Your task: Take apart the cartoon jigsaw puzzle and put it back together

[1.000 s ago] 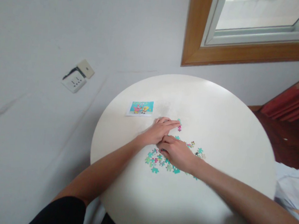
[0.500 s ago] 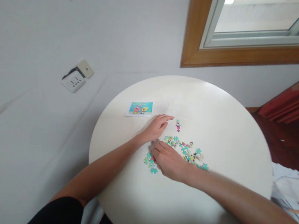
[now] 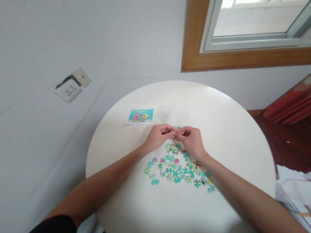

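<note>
My left hand (image 3: 159, 135) and my right hand (image 3: 192, 139) meet fingertip to fingertip over the far middle of the round table. Both are closed in a pinch on small jigsaw pieces, mostly covered by the fingers. A teal tip of a jigsaw piece (image 3: 179, 127) peeks out just beyond the fingertips. Closer to me, beneath my wrists, a loose heap of jigsaw pieces (image 3: 178, 171) in teal, pale green, pink and yellow is spread out. To the left of my left hand lies a picture card (image 3: 141, 116) with a pink and a yellow cartoon figure.
The white round table (image 3: 125, 208) stands close to the wall, which carries a socket (image 3: 68, 90). A wood-framed window (image 3: 190, 58) is beyond it. At right are a red curtain (image 3: 295, 103) and white cloth (image 3: 298, 190).
My right hand has moved up and away from the loose pieces to join my left hand at the small strip of pieces, uncovering more of the heap. The view has shifted slightly.
</note>
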The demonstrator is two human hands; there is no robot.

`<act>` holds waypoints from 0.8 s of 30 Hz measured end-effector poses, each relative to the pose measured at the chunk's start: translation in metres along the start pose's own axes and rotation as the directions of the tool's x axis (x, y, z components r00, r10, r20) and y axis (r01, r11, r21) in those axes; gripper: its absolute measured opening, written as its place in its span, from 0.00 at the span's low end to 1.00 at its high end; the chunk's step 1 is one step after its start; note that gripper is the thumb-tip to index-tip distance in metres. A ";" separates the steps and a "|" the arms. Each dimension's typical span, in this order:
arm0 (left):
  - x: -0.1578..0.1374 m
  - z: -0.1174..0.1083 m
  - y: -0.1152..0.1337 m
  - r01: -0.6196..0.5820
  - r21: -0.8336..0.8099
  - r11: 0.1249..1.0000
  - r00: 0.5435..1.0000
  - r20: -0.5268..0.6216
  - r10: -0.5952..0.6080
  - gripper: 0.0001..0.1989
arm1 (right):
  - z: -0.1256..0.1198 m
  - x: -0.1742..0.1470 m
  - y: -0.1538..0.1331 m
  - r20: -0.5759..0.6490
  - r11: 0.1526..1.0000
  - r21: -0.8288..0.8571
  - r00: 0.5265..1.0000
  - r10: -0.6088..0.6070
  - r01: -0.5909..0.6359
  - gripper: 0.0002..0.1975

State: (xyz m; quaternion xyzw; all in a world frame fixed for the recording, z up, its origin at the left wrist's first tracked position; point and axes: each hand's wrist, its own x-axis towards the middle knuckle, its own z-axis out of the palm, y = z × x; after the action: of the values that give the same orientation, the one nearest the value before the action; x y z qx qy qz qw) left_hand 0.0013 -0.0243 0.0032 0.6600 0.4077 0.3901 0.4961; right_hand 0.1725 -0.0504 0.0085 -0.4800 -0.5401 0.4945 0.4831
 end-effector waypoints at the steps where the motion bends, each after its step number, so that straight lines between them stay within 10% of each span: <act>1: 0.000 0.001 0.001 0.021 -0.013 1.000 1.000 -0.007 -0.021 0.10 | -0.002 0.002 0.002 0.012 1.000 0.000 1.000 0.000 0.000 0.06; 9: 0.028 -0.012 -0.005 0.150 0.148 0.977 0.988 0.019 -0.154 0.13 | -0.037 0.016 0.011 0.011 0.717 -0.680 0.980 -0.201 0.155 0.07; 24: 0.041 0.010 -0.003 0.184 0.441 0.878 0.983 -0.078 -0.166 0.02 | -0.039 0.015 0.016 0.175 0.597 -0.780 0.981 -0.079 0.187 0.13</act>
State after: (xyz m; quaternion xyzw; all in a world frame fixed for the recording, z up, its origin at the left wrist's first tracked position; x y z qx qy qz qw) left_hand 0.0248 0.0112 0.0033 0.7090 0.5536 0.2522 0.3568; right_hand 0.2113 -0.0316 -0.0047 -0.5712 -0.7657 0.1952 0.2220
